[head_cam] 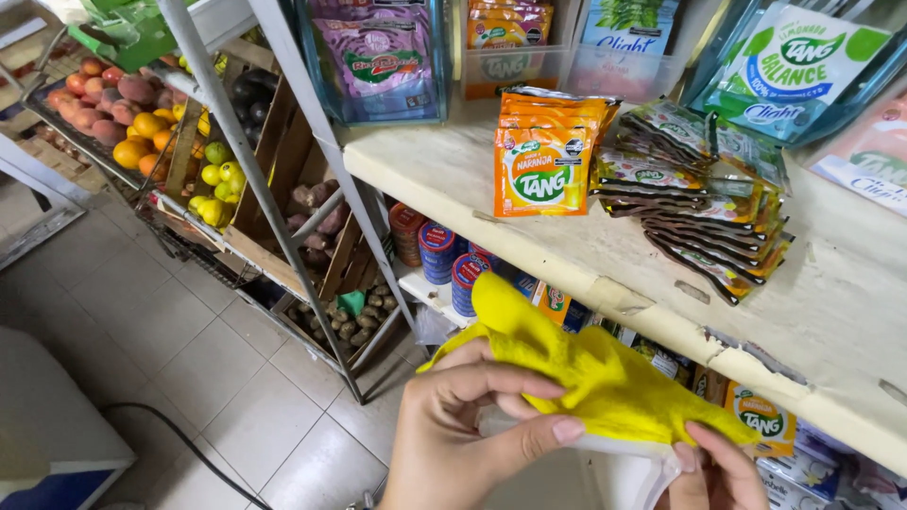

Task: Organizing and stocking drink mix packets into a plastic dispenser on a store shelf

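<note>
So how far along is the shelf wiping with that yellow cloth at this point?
Done: nothing clearly. The white shelf shows worn, chipped patches, and I can't tell whether it has been wiped. In hand: the left hand and right hand both pinch the yellow cloth below the shelf edge, not touching it. Left: the orange sachets and the fanned packets lie on the shelf.

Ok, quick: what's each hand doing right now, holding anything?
Left hand: closed, pinching the yellow cloth between thumb and fingers.
Right hand: mostly out of view; fingertips grip the cloth's lower edge.
</note>
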